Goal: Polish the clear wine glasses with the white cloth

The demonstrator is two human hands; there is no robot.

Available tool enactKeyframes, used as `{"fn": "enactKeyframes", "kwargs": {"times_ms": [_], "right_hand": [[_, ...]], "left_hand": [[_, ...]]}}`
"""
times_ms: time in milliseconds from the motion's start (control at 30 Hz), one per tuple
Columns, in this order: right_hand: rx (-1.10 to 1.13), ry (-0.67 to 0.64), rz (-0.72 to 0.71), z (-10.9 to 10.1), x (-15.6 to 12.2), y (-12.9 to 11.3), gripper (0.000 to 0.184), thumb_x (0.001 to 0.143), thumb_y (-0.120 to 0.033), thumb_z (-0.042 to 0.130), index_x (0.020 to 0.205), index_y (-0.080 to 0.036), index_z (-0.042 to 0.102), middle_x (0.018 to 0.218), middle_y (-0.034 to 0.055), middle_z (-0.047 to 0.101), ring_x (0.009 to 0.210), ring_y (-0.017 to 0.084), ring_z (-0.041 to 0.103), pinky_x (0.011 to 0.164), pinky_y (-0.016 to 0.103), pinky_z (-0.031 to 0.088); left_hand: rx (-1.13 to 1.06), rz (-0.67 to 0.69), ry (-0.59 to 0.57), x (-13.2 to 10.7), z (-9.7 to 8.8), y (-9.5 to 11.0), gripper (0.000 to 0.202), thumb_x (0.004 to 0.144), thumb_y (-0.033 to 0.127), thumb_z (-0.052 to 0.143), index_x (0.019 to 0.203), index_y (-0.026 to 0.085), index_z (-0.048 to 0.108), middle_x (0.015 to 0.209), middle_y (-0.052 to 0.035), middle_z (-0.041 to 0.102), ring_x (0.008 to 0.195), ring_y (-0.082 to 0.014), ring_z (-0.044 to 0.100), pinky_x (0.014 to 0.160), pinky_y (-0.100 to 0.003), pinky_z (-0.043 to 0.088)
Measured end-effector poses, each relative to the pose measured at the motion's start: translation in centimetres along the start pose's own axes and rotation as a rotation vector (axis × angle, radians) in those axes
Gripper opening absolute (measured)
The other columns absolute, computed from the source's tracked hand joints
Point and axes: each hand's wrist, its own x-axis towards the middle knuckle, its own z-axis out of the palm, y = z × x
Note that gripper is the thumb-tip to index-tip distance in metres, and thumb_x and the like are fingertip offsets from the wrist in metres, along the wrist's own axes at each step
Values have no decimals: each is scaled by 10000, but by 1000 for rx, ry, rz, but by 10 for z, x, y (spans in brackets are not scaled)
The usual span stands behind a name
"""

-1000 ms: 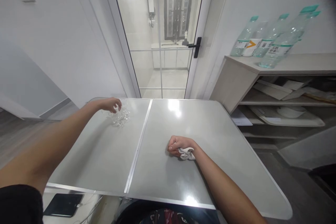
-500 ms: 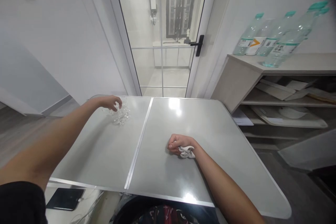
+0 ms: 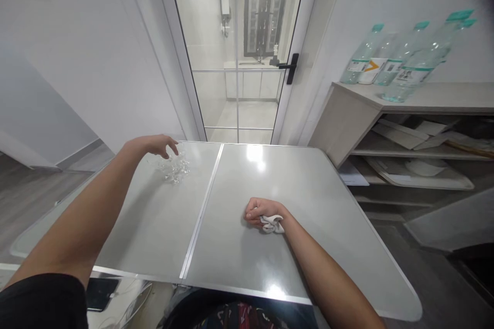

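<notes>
My left hand hovers over a pile of small clear pieces at the far left of the table, its fingers apart and curved downward. What the pieces are is too fine to make out. My right hand rests as a fist on the right half of the table. A crumpled white cloth pokes out from under its palm toward the wrist, gripped in the fingers.
The grey folding table has a metal seam across it. A glass door stands beyond. Several plastic bottles stand on a shelf unit at right. A dark tablet lies below the table's near left edge.
My left hand has lifted slightly off the clear pieces and its fingers have spread. The right hand stays in place with the cloth. The view has shifted a little.
</notes>
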Motion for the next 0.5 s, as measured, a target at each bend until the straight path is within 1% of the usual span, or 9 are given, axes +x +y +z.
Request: {"fn": "enactKeyframes", "kwargs": {"times_ms": [100, 167, 233, 300, 333, 400, 433, 467, 500], "right_hand": [[-16, 6, 0, -1, 0, 0, 466, 887, -381, 743, 566, -141, 505, 526, -50, 448, 430, 57, 405, 429, 204, 334], [-38, 4, -3, -3, 1, 2, 466, 884, -392, 741, 566, -141, 511, 521, -47, 454, 430, 61, 408, 430, 206, 336], [-60, 0, -6, -4, 2, 3, 466, 885, -403, 735, 567, -142, 516, 516, -44, 459, 426, 64, 406, 425, 208, 330], [-71, -5, -7, -4, 2, 3, 466, 888, -411, 731, 570, -141, 522, 515, -43, 460, 424, 66, 407, 419, 208, 322], [-68, -5, -9, -4, 2, 3, 469, 887, -413, 732, 569, -140, 520, 516, -43, 458, 426, 65, 408, 419, 207, 321], [-54, -3, -12, -3, 1, 2, 476, 884, -411, 738, 564, -140, 513, 524, -44, 453, 430, 62, 408, 423, 207, 329], [-46, -1, -11, -3, 1, 1, 478, 884, -408, 740, 561, -141, 508, 527, -45, 452, 431, 61, 409, 426, 207, 336], [-42, 2, -9, -2, 1, 0, 479, 883, -405, 742, 561, -142, 505, 529, -45, 451, 432, 61, 410, 428, 207, 342], [-43, 5, -4, -1, 1, -1, 476, 882, -403, 745, 563, -142, 507, 528, -45, 451, 432, 61, 412, 427, 207, 345]], "left_hand": [[-32, 17, 106, -19, -15, 8, 402, 675, 365, 772, 1074, 335, 803, 1559, 1, 513, 1246, -308, 611, 979, -357, 508], [-110, 9, 306, -39, -17, 17, 369, 728, 392, 735, 1083, 313, 797, 1468, 5, 605, 1207, -282, 631, 983, -351, 507], [-255, -74, 565, -60, -8, 30, 362, 801, 426, 682, 1128, 297, 775, 1241, -10, 736, 1092, -248, 677, 932, -332, 532], [-392, -206, 892, -74, 14, 46, 335, 879, 428, 602, 1124, 260, 757, 1056, -28, 766, 964, -221, 698, 888, -327, 553], [-438, -273, 1064, -77, 30, 55, 313, 911, 396, 554, 1096, 231, 746, 1027, -34, 755, 936, -207, 695, 897, -329, 554], [-514, -422, 1317, -76, 64, 77, 314, 964, 330, 455, 1106, 182, 693, 1033, -60, 718, 932, -191, 680, 925, -331, 549], [-541, -514, 1400, -73, 82, 89, 331, 988, 316, 408, 1142, 166, 659, 1067, -79, 691, 949, -189, 668, 944, -337, 542], [-557, -622, 1421, -68, 100, 100, 344, 1002, 328, 388, 1167, 156, 636, 1123, -107, 649, 981, -201, 652, 956, -354, 535], [-563, -704, 1397, -63, 117, 110, 362, 1005, 374, 411, 1212, 153, 610, 1194, -138, 595, 1036, -222, 634, 991, -386, 516]]}}
